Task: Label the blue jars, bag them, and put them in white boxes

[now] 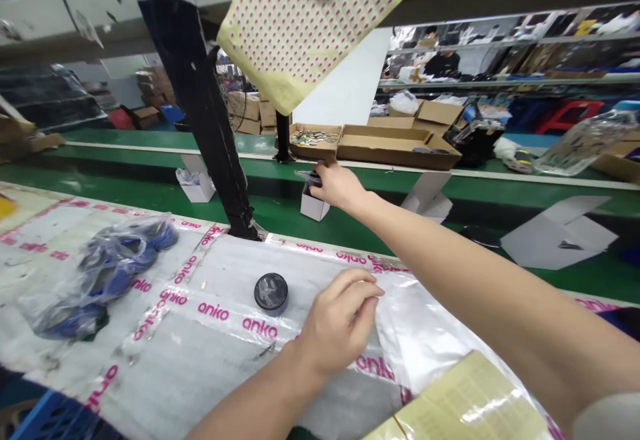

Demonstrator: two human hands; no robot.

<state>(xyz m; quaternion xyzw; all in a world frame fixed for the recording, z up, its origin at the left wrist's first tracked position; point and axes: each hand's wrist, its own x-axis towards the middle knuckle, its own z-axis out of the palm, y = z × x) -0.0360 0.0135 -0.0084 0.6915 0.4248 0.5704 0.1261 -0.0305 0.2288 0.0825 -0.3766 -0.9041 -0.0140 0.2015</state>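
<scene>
My right hand (337, 183) reaches across to a small open white box (315, 208) on the green conveyor belt. Its fingers are closed at the box's mouth on a dark, plastic-wrapped item (313, 179), partly hidden by the hand. My left hand (340, 320) hovers over the wrapped worktop with its fingers loosely curled together, and nothing shows in them. To the left of it stands a round black-topped container (271, 293). Farther left, several blue round items in a clear plastic bag (117, 260) lie on the worktop.
More open white boxes (197, 187) sit along the belt. A dark post (200, 107) rises at the worktop's far edge, near a hanging yellow dotted sheet (320, 27). Cardboard trays (390, 143) stand behind the belt. Yellow sheets (460, 400) lie at the front right.
</scene>
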